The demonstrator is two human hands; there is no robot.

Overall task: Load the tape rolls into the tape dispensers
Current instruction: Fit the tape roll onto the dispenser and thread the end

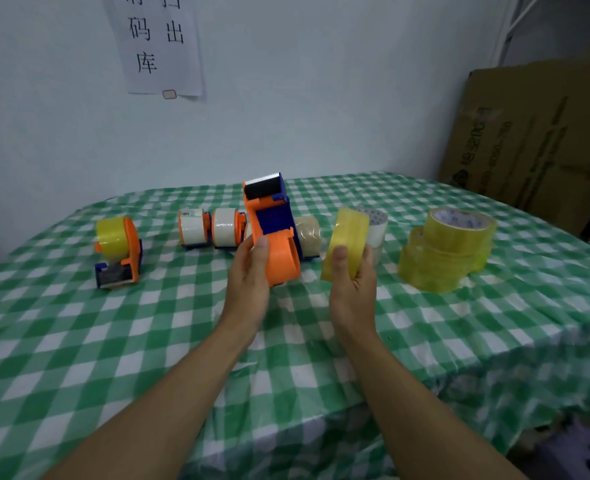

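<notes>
Fingers [260,245] of the left hand [248,275] curl round the lower orange end of the dispenser [273,223], which stands cutter end up; the right hand [352,289] grips a yellow roll [347,237] on edge just right of the dispenser, thumb on its near face, roll and dispenser apart

The step looks to be seating the roll. Best to keep the dispenser steady, turn the roll so its core faces the open side, and slide it square onto the hub; the hub itself is hidden, so go by feel and check which way the tape unwinds before pushing home

Just behind the dispenser sit three loaded dispensers [226,226] and a clear roll [376,223], so keep the motion on the near side. A fourth loaded one [118,251] lies well to its left, a stack [446,251] of yellow rolls to its right. Nearer than the dispenser the table [113,341] gives bare cloth to work over
</notes>
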